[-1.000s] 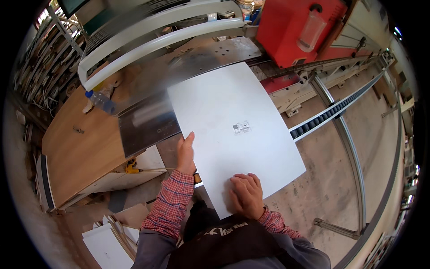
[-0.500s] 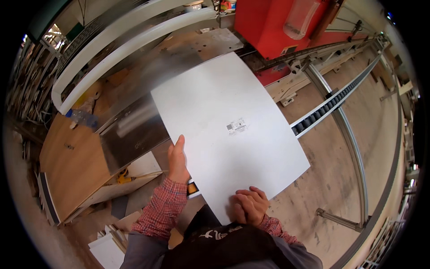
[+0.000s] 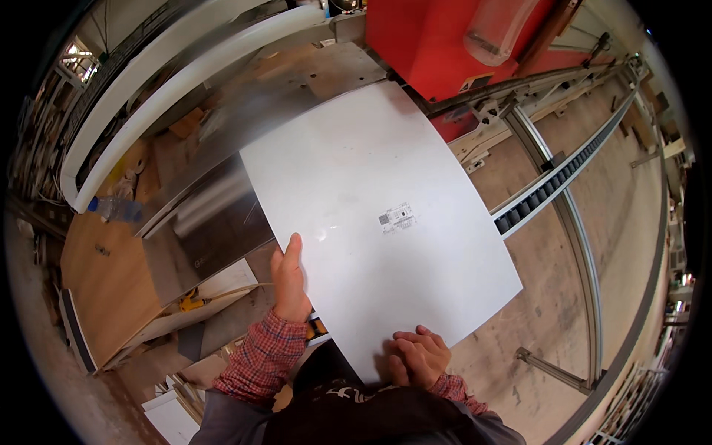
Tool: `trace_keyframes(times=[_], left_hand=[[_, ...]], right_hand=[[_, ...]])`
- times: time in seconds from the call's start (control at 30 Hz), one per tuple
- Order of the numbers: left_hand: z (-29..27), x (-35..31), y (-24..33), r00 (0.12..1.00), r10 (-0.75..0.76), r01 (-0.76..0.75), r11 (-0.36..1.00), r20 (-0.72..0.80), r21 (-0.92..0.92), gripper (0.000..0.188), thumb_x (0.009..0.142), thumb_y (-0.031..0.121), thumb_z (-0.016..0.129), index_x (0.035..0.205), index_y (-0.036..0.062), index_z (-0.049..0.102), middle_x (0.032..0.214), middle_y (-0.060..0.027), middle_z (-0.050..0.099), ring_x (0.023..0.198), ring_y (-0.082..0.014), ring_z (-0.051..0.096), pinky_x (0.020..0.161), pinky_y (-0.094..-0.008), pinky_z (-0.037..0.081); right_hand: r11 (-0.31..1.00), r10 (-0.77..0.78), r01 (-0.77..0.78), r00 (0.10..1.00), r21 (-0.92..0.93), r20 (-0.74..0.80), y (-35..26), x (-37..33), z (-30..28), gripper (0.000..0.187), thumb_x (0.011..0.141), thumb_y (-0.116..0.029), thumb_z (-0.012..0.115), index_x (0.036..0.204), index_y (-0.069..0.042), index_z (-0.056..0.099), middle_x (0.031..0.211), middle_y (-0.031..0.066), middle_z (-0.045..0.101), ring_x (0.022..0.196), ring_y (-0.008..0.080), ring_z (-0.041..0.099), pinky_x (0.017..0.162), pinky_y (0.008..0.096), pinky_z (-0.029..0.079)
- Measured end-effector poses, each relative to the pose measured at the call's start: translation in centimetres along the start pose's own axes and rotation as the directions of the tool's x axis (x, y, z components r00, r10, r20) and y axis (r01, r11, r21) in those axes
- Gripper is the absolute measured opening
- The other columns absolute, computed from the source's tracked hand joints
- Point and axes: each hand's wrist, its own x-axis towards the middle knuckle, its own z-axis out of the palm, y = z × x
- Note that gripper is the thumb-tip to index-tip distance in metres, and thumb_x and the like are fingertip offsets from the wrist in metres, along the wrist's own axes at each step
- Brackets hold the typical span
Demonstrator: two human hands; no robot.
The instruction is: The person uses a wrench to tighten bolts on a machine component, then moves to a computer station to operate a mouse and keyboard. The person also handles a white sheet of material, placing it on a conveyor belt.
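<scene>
A white rectangular panel with a small printed label fills the middle of the view. Its far end reaches over a dark metal machine table. My left hand is closed on the panel's left edge, thumb on top and the other fingers hidden below. Close to my body, my right hand rests on the panel's upper face by the near right edge. Its fingers are apart and loosely bent, not wrapped round the edge.
A red machine housing stands beyond the panel, and a roller rail runs off to the right. White curved guard bars cross the upper left. On the left are a wooden board, a plastic bottle and a yellow tool.
The panel and both hands sit slightly lower in view, while the machine table and bottle have shifted left. My right fingers look a little straighter; my left hand keeps its hold.
</scene>
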Motion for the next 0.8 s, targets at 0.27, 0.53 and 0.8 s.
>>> trace_keyframes(times=[0.27,0.53,0.8], left_hand=[[6.5,1.6,-2.5,0.999,-0.024,0.023,0.999,0.044,0.041,0.042,0.105,0.029,0.048,0.129,-0.0054,0.052,0.121,-0.0146,0.064,0.105,-0.0248,0.066,0.089,-0.0377,0.056],[15.0,4.4,-7.1,0.998,0.012,-0.012,1.0,0.066,-0.001,0.043,0.104,0.028,0.052,0.131,-0.0052,0.052,0.121,-0.0145,0.064,0.106,-0.0253,0.066,0.09,-0.0378,0.056],[22.9,8.3,-12.3,0.991,0.082,-0.082,0.997,0.11,0.003,0.041,0.104,0.025,0.053,0.131,-0.0049,0.052,0.122,-0.0143,0.064,0.106,-0.0257,0.066,0.091,-0.0393,0.056]], right_hand=[[1.0,-0.024,0.024,0.999,0.008,-0.049,6.5,1.3,-3.5,0.024,0.076,-0.012,0.074,0.098,-0.008,0.066,0.084,0.0004,0.072,0.083,0.0164,0.071,0.085,0.0392,0.054],[1.0,0.005,-0.006,0.998,-0.006,-0.07,14.6,3.3,-8.6,0.022,0.075,-0.011,0.073,0.096,-0.007,0.067,0.082,0.001,0.071,0.08,0.0171,0.07,0.082,0.0386,0.054],[0.999,0.016,-0.024,0.971,-0.029,-0.238,21.7,6.0,-12.9,0.019,0.074,-0.005,0.067,0.092,-0.002,0.065,0.079,0.0083,0.068,0.069,0.027,0.064,0.073,0.0417,0.054]])
